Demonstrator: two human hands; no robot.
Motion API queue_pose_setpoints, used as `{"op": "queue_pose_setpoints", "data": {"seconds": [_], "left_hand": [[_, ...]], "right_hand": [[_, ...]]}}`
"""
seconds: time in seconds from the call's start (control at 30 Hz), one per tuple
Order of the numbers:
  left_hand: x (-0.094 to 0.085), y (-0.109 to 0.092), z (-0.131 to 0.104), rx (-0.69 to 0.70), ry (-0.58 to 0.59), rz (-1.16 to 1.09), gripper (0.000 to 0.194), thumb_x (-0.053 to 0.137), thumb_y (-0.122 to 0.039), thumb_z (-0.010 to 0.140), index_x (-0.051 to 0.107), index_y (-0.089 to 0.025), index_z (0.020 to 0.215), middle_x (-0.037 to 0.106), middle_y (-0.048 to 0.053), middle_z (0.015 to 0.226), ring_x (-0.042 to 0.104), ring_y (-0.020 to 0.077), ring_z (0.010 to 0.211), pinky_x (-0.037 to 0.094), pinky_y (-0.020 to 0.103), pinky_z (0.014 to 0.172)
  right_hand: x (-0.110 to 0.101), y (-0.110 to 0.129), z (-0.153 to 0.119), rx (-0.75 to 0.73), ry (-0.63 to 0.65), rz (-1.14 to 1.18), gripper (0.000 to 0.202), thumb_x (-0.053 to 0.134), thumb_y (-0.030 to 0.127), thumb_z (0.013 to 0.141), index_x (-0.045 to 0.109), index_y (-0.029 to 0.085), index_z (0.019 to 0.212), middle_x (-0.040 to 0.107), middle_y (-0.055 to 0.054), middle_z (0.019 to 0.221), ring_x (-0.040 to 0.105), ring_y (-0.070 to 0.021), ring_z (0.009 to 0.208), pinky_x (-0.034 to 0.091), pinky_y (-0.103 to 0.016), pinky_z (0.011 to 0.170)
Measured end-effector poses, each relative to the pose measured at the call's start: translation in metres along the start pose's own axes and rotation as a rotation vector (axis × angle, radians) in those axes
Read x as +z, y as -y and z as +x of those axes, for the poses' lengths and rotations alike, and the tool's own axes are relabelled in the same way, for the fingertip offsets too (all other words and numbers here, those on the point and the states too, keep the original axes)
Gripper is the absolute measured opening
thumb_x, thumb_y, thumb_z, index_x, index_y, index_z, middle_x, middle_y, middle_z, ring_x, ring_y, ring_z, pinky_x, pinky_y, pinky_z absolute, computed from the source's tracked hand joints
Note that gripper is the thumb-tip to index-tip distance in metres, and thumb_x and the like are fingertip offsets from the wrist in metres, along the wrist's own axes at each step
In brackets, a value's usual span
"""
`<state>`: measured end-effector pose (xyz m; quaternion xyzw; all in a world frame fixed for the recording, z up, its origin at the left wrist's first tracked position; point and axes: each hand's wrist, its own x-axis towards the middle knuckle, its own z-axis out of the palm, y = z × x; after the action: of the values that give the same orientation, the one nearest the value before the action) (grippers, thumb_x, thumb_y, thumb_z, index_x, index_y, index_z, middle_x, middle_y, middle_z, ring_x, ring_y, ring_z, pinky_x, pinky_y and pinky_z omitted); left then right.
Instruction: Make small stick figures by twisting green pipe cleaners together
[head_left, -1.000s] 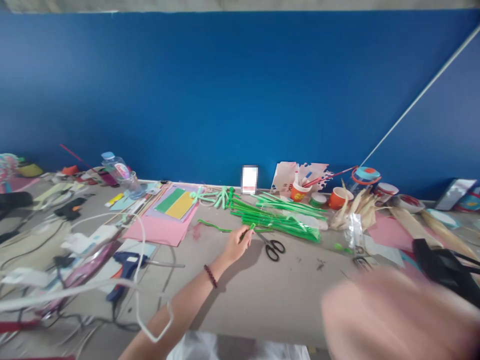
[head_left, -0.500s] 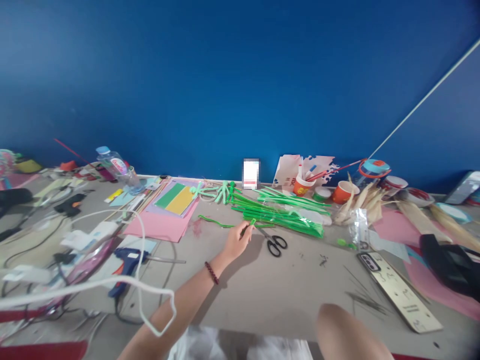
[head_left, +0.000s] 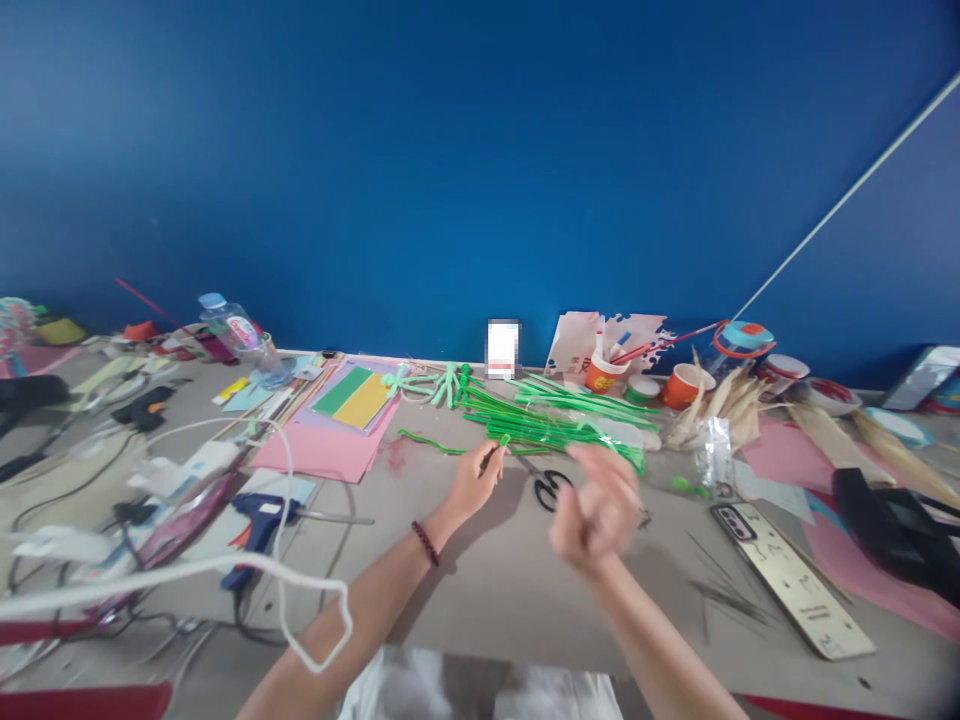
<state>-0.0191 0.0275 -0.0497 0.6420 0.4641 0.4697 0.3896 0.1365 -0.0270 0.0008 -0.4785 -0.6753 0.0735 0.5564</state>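
Note:
My left hand [head_left: 478, 476] is closed in a pinch on a short piece of bright green pipe cleaner [head_left: 505, 440], whose end sticks up past the fingertips. Over the table to its right, my right hand [head_left: 600, 505] is in the air, smeared by motion. Its thumb and fingers look apart, and I see nothing between them. Black-handled scissors [head_left: 553, 489] lie between the two hands, partly covered by the right one. Beyond them rests a bundle of green pipe cleaners [head_left: 532, 428], and a bent green pipe cleaner [head_left: 424, 440] lies left of it.
Coloured sheets [head_left: 322, 445] and a blue glue gun [head_left: 259, 520] with a white cable lie to the left. A phone [head_left: 799, 590] is on the right. Along the blue wall stand a plastic bottle [head_left: 238, 335], an orange cup of pens [head_left: 604, 373] and a second orange cup [head_left: 686, 385].
My right hand has come up from the bottom edge, forward and left, to above the scissors. The left hand stays in place with the green piece.

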Motion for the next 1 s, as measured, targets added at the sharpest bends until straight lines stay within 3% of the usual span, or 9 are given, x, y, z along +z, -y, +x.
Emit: {"op": "queue_pose_setpoints", "data": {"seconds": [0.13, 0.27, 0.4, 0.53, 0.7, 0.83, 1.0], "left_hand": [[0.001, 0.001, 0.0, 0.067, -0.006, -0.017, 0.032, 0.04, -0.04, 0.089, 0.058, -0.015, 0.08, 0.048, -0.003, 0.055, 0.044, 0.009, 0.05, 0.036, 0.022, 0.053], [0.001, -0.002, -0.001, 0.086, 0.034, -0.08, 0.032, 0.041, -0.04, 0.089, 0.053, -0.016, 0.073, 0.047, -0.003, 0.057, 0.042, 0.0095, 0.053, 0.034, 0.023, 0.053], [0.0, -0.006, -0.001, 0.087, 0.065, -0.114, 0.035, 0.041, -0.041, 0.089, 0.048, -0.016, 0.064, 0.045, -0.003, 0.056, 0.041, 0.0098, 0.054, 0.034, 0.024, 0.055], [-0.001, -0.006, 0.0, 0.05, 0.104, -0.206, 0.037, 0.043, -0.044, 0.087, 0.047, -0.016, 0.063, 0.046, -0.002, 0.054, 0.042, 0.0101, 0.052, 0.033, 0.025, 0.055], [-0.002, -0.004, 0.001, -0.088, 0.18, -0.344, 0.038, 0.048, -0.05, 0.083, 0.05, -0.017, 0.064, 0.046, -0.003, 0.05, 0.042, 0.0096, 0.047, 0.032, 0.025, 0.049], [-0.002, -0.008, 0.0, -0.105, 0.155, -0.336, 0.04, 0.049, -0.051, 0.082, 0.049, -0.016, 0.063, 0.045, -0.003, 0.049, 0.041, 0.009, 0.047, 0.032, 0.024, 0.049], [0.001, -0.011, -0.001, -0.117, 0.146, -0.33, 0.039, 0.048, -0.052, 0.082, 0.049, -0.016, 0.066, 0.044, -0.003, 0.051, 0.041, 0.0092, 0.048, 0.031, 0.024, 0.05]], "right_hand": [[0.036, -0.017, 0.013, -0.131, -0.028, 0.108, 0.025, 0.046, 0.021, 0.087, 0.055, 0.023, 0.11, 0.059, -0.009, 0.099, 0.056, -0.023, 0.096, 0.049, -0.044, 0.081], [0.051, -0.031, 0.008, 0.066, 0.121, 0.213, 0.033, 0.052, 0.025, 0.084, 0.053, 0.021, 0.117, 0.058, -0.012, 0.111, 0.056, -0.023, 0.099, 0.05, -0.04, 0.081], [0.056, -0.041, 0.006, 0.302, 0.237, 0.456, 0.024, 0.058, 0.033, 0.081, 0.064, 0.02, 0.1, 0.065, -0.008, 0.093, 0.061, -0.0194, 0.082, 0.053, -0.032, 0.07], [0.059, -0.045, 0.009, 0.386, 0.225, 0.609, 0.017, 0.062, 0.036, 0.076, 0.069, 0.021, 0.078, 0.065, -0.005, 0.082, 0.061, -0.0189, 0.079, 0.052, -0.03, 0.067], [0.056, -0.044, 0.011, 0.491, 0.217, 0.646, 0.025, 0.065, 0.035, 0.072, 0.072, 0.022, 0.092, 0.068, -0.005, 0.085, 0.063, -0.0179, 0.074, 0.054, -0.03, 0.065], [0.053, -0.042, 0.01, 0.443, 0.197, 0.509, 0.022, 0.063, 0.033, 0.075, 0.073, 0.021, 0.09, 0.07, -0.006, 0.089, 0.064, -0.0199, 0.082, 0.054, -0.033, 0.075], [0.053, -0.04, 0.008, 0.413, 0.202, 0.533, 0.021, 0.059, 0.031, 0.079, 0.073, 0.022, 0.092, 0.069, -0.005, 0.088, 0.063, -0.0173, 0.073, 0.054, -0.031, 0.067]]}}
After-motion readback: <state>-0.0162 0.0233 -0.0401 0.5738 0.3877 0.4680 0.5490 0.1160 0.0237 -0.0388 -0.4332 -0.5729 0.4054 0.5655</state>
